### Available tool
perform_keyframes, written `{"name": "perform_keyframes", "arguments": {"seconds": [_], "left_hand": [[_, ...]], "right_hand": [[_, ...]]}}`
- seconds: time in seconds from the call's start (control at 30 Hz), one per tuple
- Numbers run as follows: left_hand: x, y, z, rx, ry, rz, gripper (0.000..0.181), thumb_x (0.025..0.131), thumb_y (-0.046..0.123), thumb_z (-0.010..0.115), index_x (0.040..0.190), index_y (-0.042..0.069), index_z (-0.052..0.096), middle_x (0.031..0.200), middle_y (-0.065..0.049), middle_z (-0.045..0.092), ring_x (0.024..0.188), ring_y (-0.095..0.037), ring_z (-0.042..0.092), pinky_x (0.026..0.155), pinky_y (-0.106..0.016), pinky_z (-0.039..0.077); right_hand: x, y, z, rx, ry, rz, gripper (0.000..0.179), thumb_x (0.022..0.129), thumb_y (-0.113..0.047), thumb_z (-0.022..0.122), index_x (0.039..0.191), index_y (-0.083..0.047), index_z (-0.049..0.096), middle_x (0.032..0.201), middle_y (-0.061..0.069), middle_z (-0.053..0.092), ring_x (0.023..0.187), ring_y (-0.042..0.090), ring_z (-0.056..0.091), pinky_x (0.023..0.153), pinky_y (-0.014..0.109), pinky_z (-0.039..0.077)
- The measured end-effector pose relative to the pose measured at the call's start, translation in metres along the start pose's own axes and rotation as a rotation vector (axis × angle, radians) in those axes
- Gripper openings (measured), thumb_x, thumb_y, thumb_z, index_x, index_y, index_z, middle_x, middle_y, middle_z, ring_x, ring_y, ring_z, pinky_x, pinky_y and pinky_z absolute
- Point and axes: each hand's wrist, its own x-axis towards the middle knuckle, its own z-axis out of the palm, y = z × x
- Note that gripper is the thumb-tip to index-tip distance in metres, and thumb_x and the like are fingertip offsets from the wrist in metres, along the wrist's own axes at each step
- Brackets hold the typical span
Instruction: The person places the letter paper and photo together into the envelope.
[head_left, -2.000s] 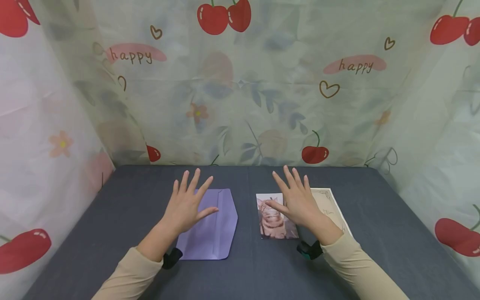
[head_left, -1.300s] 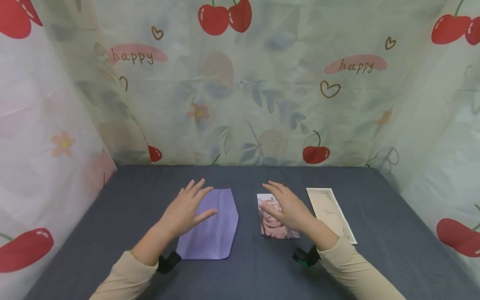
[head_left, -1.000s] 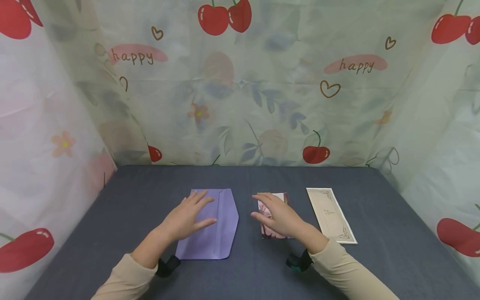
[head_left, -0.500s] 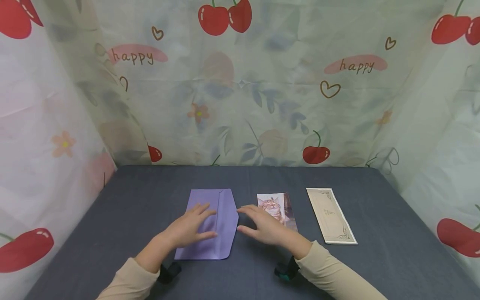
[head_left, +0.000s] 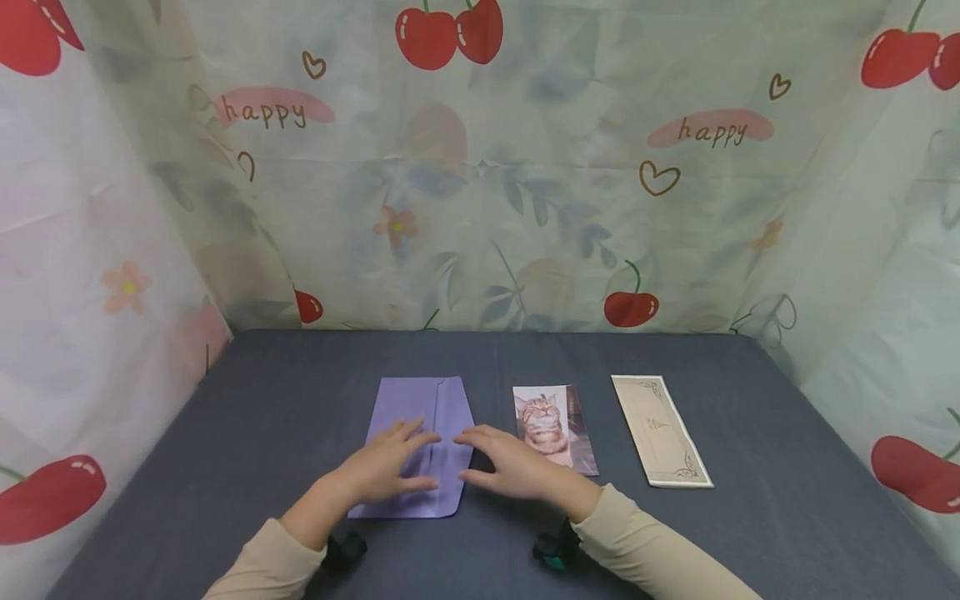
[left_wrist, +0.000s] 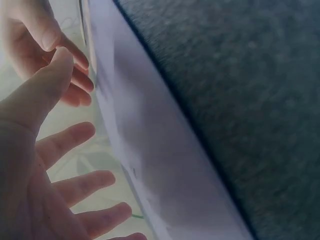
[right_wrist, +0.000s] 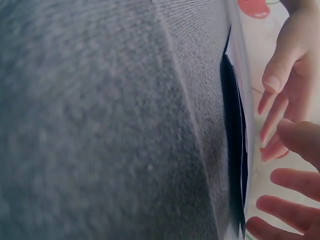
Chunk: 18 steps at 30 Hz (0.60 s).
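A purple envelope (head_left: 397, 400) lies flat on the dark table, its flap side toward the right. Over its middle hovers my left hand (head_left: 386, 467), fingers spread and holding nothing. My right hand (head_left: 513, 467) is at the flap edge, fingertips overlapping the flap in the head view, with nothing between thumb and fingers. Both wrist views show a gap between the fingers and the envelope (left_wrist: 150, 135). A cat photo card (head_left: 543, 421) lies just beyond my right hand. Further right rests a cream card with ornamental corners (head_left: 660, 433).
The table (head_left: 285, 400) is covered in dark cloth. A patterned curtain (head_left: 480, 250) with cherries and flowers hangs behind it and along both sides. Dark wrist-worn cameras (head_left: 555, 550) sit under both wrists.
My right hand has moved left and down from over the cat photo card to the envelope's flap, uncovering both cards. My left hand has lowered toward the envelope's middle. Envelope and cards stay put.
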Motion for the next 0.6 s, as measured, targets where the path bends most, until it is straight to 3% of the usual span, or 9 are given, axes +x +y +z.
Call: {"name": "perform_keyframes", "arguments": {"seconds": [0.37, 0.6], "left_hand": [[-0.0034, -0.0002, 0.0031, -0.012, -0.053, -0.063, 0.066, 0.08, 0.049, 0.067, 0.134, 0.016, 0.048, 0.149, -0.024, 0.031, 0.134, -0.053, 0.026, 0.103, -0.066, 0.026], [-0.0034, 0.0003, 0.0031, -0.006, -0.052, -0.069, 0.065, 0.079, 0.049, 0.067, 0.133, 0.018, 0.049, 0.148, -0.025, 0.031, 0.134, -0.054, 0.025, 0.104, -0.066, 0.026]], "right_hand": [[0.0015, 0.0002, 0.0038, -0.008, -0.057, 0.016, 0.048, 0.089, -0.032, 0.061, 0.129, -0.005, 0.053, 0.134, 0.016, 0.053, 0.126, 0.029, 0.05, 0.104, 0.043, 0.04], [0.003, 0.0008, 0.0056, -0.029, -0.1, 0.044, 0.051, 0.089, -0.034, 0.061, 0.131, -0.007, 0.052, 0.136, 0.016, 0.051, 0.128, 0.03, 0.048, 0.105, 0.044, 0.039]]}}
